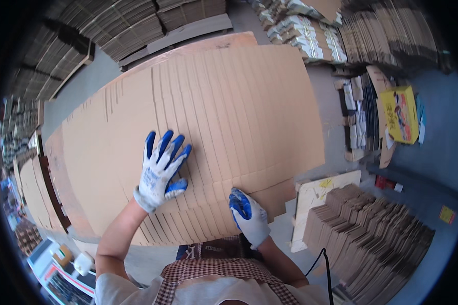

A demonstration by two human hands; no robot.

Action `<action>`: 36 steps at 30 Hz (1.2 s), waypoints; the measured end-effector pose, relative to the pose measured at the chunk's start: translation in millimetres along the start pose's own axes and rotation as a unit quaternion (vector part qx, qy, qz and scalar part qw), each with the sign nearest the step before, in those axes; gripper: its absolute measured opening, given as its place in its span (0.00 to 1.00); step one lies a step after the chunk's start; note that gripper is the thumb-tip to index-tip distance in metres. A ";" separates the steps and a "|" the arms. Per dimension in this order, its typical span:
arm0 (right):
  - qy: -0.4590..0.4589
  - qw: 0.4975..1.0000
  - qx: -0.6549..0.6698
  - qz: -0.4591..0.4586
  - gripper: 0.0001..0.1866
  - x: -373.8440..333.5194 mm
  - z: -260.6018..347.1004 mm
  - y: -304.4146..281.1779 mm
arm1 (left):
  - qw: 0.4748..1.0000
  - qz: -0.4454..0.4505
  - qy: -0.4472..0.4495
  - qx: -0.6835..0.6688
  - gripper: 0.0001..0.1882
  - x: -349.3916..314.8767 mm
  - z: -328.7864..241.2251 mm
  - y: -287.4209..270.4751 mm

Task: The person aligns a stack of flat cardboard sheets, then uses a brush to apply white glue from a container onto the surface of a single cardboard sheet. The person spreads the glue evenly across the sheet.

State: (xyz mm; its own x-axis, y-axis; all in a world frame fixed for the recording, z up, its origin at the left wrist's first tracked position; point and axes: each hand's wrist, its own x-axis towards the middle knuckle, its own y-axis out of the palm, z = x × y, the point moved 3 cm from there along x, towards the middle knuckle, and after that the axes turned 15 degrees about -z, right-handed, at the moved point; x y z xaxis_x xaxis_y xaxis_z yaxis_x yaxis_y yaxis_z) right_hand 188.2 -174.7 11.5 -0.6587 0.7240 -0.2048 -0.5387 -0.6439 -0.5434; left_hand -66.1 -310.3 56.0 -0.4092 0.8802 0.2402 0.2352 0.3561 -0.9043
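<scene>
Overlapping sheets of brown cardboard [229, 112] lie fanned out across a wide work surface in front of me, their edges forming a row of parallel steps. My left hand [160, 173], in a white glove with blue coated fingers, rests flat on the sheets left of the middle, fingers spread and holding nothing. Nearer my body and to the right, my right hand [248, 216] wears the same kind of glove. Its fingers are curled together over the near strip of the cardboard. What lies inside them, if anything, is hidden.
Bundled cardboard stacks [122, 30] stand beyond the table, and more [387, 35] at the far right. A tall leaning stack of cut cardboard [366, 244] is close on my right, beside a pale board [320, 203]. A yellow box [400, 114] sits farther right.
</scene>
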 end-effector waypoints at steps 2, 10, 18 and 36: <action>0.004 0.998 -0.006 0.067 0.25 2.2 5.0 -3.0 | 0.999 -0.025 -0.028 -0.033 0.41 -36.2 -23.0 -9.7; -0.184 0.935 -0.122 0.278 0.25 -7.7 19.4 0.5 | 0.955 -0.017 -0.215 -0.205 0.18 -224.2 -178.4 -20.1; -0.400 0.757 -0.270 0.441 0.33 -107.0 81.1 47.8 | 0.292 -0.335 -0.839 -0.314 0.26 -576.8 -288.7 189.9; -0.515 0.484 -0.398 0.585 0.29 -443.5 115.0 334.2 | -0.087 -0.453 -0.814 -0.353 0.28 -878.8 -389.6 288.5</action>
State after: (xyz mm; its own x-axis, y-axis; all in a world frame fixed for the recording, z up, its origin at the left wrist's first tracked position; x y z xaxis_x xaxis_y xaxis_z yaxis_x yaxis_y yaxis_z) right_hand 239.9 -739.4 14.3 -0.4013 -0.7922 -0.4597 0.6214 0.1332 -0.7721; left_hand 704.9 -858.9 -278.5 0.2973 -0.4704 -0.8309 -0.8276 0.3070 -0.4699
